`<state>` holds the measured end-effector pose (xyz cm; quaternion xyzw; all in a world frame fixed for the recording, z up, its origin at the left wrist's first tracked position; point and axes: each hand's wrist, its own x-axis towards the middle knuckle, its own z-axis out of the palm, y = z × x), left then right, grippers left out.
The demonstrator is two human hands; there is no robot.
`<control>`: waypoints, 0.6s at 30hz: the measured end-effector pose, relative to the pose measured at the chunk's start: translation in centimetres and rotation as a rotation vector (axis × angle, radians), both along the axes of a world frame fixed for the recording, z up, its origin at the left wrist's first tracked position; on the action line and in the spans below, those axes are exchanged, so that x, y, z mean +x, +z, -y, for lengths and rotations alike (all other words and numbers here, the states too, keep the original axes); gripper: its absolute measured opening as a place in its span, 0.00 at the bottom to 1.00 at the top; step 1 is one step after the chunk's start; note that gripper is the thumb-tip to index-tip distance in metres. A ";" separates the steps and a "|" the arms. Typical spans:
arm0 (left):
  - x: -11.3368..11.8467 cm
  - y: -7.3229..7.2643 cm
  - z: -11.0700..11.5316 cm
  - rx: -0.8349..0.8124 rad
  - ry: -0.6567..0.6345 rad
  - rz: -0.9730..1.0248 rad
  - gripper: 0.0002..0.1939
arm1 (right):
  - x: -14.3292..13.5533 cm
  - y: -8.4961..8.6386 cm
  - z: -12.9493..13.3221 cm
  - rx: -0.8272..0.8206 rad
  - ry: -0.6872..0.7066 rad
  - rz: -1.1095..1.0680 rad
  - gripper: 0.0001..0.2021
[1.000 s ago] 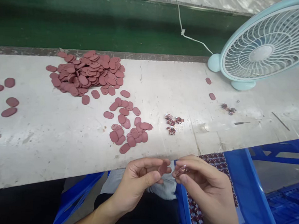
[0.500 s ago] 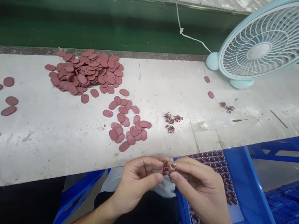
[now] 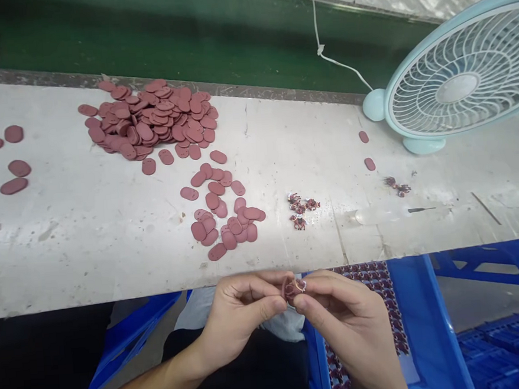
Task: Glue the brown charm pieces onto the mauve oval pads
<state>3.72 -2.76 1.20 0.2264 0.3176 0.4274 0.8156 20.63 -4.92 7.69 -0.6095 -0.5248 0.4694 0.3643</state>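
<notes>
At the table's near edge, my left hand (image 3: 244, 317) pinches an oval reddish-brown disc (image 3: 285, 288), held on edge. My right hand (image 3: 346, 319) grips a small dark-red figurine (image 3: 298, 286) with a pale band, between thumb and fingers. Disc and figurine meet between the two hands, legs side toward the disc. Beyond them lie loose oval discs (image 3: 217, 252) and a larger heap of discs (image 3: 156, 116). Several similar figurines (image 3: 299, 206) rest on the table ahead of my right hand.
A blue tray (image 3: 428, 313) with rows of figurines sits below my right hand. A light-blue fan (image 3: 456, 86) stands at the right, near a clear needle-tipped bottle (image 3: 380, 214) and a thin rod (image 3: 486, 208). Behind the table runs a green belt (image 3: 231, 48).
The disc and figurine are pressed closer together between my fingers. On the green belt, two figurines have moved rightward into view at the far left. The camera view shifted slightly.
</notes>
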 end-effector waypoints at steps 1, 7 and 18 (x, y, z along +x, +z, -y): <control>0.0 0.1 0.0 0.006 0.002 -0.007 0.05 | 0.1 0.0 -0.1 -0.019 0.000 -0.016 0.09; 0.1 0.3 0.0 0.004 0.011 -0.029 0.04 | 0.1 0.5 -0.3 0.038 0.024 0.083 0.11; 0.1 -0.5 0.5 -0.026 0.049 -0.029 0.04 | -0.9 -0.9 0.0 -0.026 -0.066 -0.052 0.10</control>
